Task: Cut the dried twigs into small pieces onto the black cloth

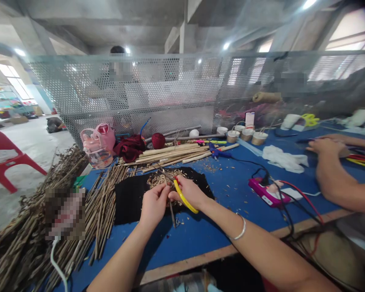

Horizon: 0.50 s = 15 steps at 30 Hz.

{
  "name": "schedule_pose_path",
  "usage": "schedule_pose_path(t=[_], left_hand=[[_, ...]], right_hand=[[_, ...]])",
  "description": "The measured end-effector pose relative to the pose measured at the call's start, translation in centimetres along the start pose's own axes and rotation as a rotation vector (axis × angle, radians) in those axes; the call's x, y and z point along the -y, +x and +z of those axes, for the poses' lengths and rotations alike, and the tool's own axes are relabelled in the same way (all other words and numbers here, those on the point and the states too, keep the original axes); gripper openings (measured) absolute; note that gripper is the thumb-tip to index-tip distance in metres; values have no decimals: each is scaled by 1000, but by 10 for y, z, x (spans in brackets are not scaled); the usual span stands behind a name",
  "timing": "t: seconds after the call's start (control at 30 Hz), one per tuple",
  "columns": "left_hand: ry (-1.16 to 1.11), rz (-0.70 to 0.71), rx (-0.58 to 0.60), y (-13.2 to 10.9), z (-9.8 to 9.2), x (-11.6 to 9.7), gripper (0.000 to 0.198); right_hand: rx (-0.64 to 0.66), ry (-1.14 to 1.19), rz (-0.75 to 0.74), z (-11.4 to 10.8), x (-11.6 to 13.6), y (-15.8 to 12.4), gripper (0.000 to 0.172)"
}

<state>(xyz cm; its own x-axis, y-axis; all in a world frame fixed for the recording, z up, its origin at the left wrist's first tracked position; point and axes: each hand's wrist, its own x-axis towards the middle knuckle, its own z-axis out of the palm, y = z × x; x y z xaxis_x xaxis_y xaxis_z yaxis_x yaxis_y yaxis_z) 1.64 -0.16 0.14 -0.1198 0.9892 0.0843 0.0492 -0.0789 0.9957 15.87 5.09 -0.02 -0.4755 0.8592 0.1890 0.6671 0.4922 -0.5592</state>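
My left hand (154, 202) pinches a thin stick (172, 213), whose dark lower end points down toward the table's front edge. Wrapped round scissors with yellow handles (185, 199) is my right hand (189, 191); their blades meet the stick's upper part, just beyond my left fingers. Under both hands lies a black cloth (129, 198) with a heap of pale wood shavings (153, 180) on it. Whether the blades are closed on the stick is too small to tell.
A bundle of brown sticks (101, 219) lies at left, peeled sticks (176, 152) behind the cloth. A blue glue gun (217, 152), a pink power strip (269, 194), a pink water bottle (99, 146) and white gloves (284, 158) are on the blue table (231, 219). A co-worker's hands (330, 146) work at right.
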Motion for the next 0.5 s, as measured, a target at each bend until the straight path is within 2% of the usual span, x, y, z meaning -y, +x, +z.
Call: schedule_pose_path(t=[0.13, 0.2, 0.5], left_hand=[[21, -25, 80, -1, -1, 0, 34], [53, -5, 81, -2, -2, -2, 34], [237, 60, 30, -2, -4, 2, 34]], right_hand=[[-19, 130, -117, 4, 2, -1, 55], [-44, 159, -150, 5, 3, -1, 56], [-27, 110, -41, 6, -5, 2, 53]])
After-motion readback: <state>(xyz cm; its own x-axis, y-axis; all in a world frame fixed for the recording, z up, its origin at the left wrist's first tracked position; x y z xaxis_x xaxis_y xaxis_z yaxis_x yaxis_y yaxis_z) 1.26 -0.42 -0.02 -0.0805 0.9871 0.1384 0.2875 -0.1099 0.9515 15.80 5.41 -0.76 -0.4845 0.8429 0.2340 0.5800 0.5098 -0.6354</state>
